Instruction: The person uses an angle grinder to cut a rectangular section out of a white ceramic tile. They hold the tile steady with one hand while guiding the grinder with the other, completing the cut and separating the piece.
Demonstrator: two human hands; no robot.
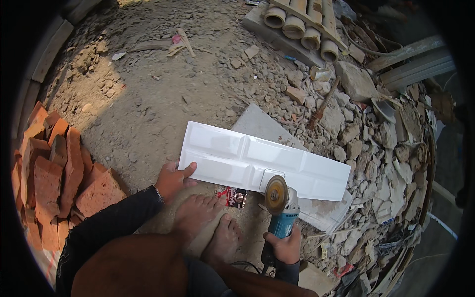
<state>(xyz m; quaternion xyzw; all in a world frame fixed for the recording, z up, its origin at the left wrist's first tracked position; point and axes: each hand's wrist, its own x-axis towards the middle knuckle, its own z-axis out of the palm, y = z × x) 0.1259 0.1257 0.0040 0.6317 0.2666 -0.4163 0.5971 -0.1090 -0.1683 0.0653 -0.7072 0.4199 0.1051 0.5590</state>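
Note:
A long white glossy tile (217,143) with raised rectangular panels lies in front of me. My left hand (173,177) grips its left end, thumb on top and the other fingers partly hidden at the edge. My right hand (287,245) is closed around the teal body of an angle grinder (283,225). The grinder's round brownish cutting disc (276,195) faces up toward me at the tile's near edge. Whether the disc touches the tile I cannot tell. Thin dark lines are drawn on the tile beside the disc. Under the tile rests a grey slab (257,121).
Broken red bricks (49,173) are piled at the left. Rubble (351,133) covers the right side. Several pipes (294,27) lie at the far right. My bare feet (198,213) stand close to the tile, by a dark red wrapper (231,196). A black cord (245,264) trails near the grinder.

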